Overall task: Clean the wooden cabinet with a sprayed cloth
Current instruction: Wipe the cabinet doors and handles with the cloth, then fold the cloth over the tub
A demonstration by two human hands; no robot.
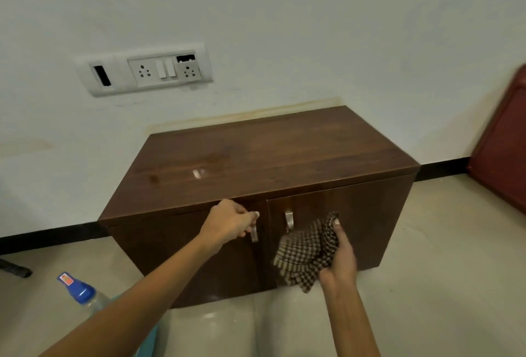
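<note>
A low dark wooden cabinet [270, 151] with two front doors stands against the white wall. Its top shows damp, glossy patches. My left hand [230, 221] grips the metal handle [254, 234] of the left door. My right hand [340, 257] holds a brown-and-white checked cloth [306, 251] against the front of the right door, just right of that door's metal handle [289, 221]. Both doors look closed.
A clear bottle with a blue cap [78, 289] stands on the tiled floor at lower left. A socket and switch panel [145, 69] is on the wall above. A red-brown object [503, 140] leans at the right edge. A dark object [15, 268] lies far left.
</note>
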